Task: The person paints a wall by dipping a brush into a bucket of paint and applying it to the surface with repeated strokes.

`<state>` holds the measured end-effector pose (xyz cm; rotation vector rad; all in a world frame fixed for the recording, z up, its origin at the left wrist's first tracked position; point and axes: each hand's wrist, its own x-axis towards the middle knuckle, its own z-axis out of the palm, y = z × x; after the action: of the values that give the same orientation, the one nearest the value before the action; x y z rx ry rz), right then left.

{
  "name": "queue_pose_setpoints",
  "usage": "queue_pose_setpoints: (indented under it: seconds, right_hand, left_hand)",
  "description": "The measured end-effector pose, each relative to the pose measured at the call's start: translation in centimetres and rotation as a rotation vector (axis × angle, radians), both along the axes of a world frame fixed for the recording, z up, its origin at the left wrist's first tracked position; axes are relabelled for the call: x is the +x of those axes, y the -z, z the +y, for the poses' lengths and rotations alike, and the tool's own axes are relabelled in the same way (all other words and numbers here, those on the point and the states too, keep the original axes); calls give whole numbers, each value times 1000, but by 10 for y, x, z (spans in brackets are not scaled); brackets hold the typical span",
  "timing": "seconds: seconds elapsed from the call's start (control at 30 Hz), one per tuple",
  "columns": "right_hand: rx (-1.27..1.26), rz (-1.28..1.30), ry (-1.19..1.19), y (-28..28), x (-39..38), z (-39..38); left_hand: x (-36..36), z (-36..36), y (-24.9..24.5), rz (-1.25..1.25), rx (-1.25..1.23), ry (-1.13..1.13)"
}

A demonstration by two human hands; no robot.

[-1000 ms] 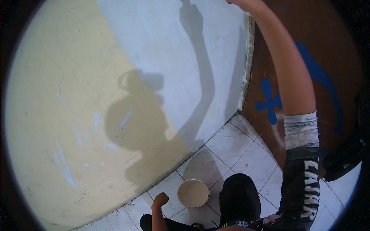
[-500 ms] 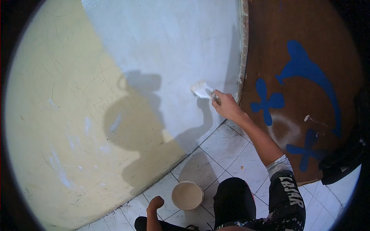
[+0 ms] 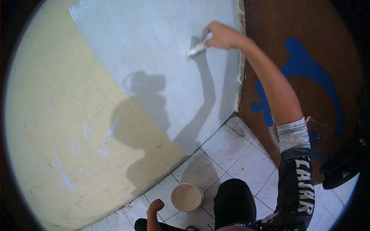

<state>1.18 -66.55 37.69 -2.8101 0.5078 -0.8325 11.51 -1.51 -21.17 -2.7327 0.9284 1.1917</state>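
My right hand point(image 3: 222, 35) grips a paintbrush point(image 3: 196, 50) by its handle, with the bristles pointing down and left against the white-painted part of the wall point(image 3: 154, 42). Left of that coat, the wall is pale yellow point(image 3: 61, 92), with scratches and a few white smears. My left hand point(image 3: 156, 205) is curled closed low in the view, above my knee and just left of a round bucket point(image 3: 187, 196) of off-white paint on the floor. Whether anything is inside its fingers cannot be made out.
A brown panel point(image 3: 308, 23) with blue painted shapes stands to the right, beyond the wall's rough edge strip point(image 3: 239, 57). White marbled tiles point(image 3: 219, 148) cover the floor. A dark object point(image 3: 341, 165) hangs at the far right. My shadow falls across the wall.
My right hand has moved up the wall with the paintbrush, and the arm is more stretched out. My left hand and the bucket have stayed nearly in place.
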Motion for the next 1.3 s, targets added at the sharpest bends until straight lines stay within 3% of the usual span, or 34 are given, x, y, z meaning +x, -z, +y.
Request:
queue_pose_setpoints:
  seconds: [0.1,0.17,0.3,0.37,0.47,0.53,0.77,0.8,0.87,0.9,0.97,1.03,1.07,1.1,1.13,1.2,1.3]
  right_hand:
    - [131,-34,-44,-46,-18,11]
    - [-26,-442,-85,-68,-38,31]
    - [101,-634,10,-74,-49,86]
    - [-8,-655,33,-53,-20,71]
    - [-130,-712,-79,54,33,42]
    - [66,-718,-158,129,32,58]
    - [246,-323,104,357,-8,119]
    - [365,-127,49,385,-18,121]
    - [482,360,-46,396,-40,141]
    - [489,398,-47,383,-45,157]
    - [569,663,-355,352,-47,194]
    - [509,789,-368,321,-40,241]
    - [365,828,-496,314,-36,260]
    - [221,855,-623,316,-32,278]
    - [233,874,-629,324,-27,296]
    - [178,1127,-717,338,-20,330]
    - [12,1190,-825,407,-27,360]
  left_hand:
    - [-11,-10,-19,40,-13,-132]
    - [-28,-36,-66,-81,-31,-183]
    - [-17,-29,-58,-102,-43,-117]
    - [-21,-36,-87,-65,-40,-74]
    - [-25,-42,-124,67,-25,46]
    - [-35,-46,-149,88,-32,100]
    - [-81,-49,-193,101,2,352]
    - [-83,-37,-194,93,-97,380]
    - [-87,-32,-210,36,-119,405]
    - [-89,-31,-220,-12,-122,414]
    - [-90,-21,-224,-33,-196,422]
    - [-94,-15,-238,-44,-263,415]
    - [-96,-10,-242,-12,-258,399]
    - [-97,-5,-246,-6,-316,408]
    - [-97,1,-249,-6,-375,418]
    - [-100,12,-254,7,-373,407]
    - [-104,25,-261,-4,-345,376]
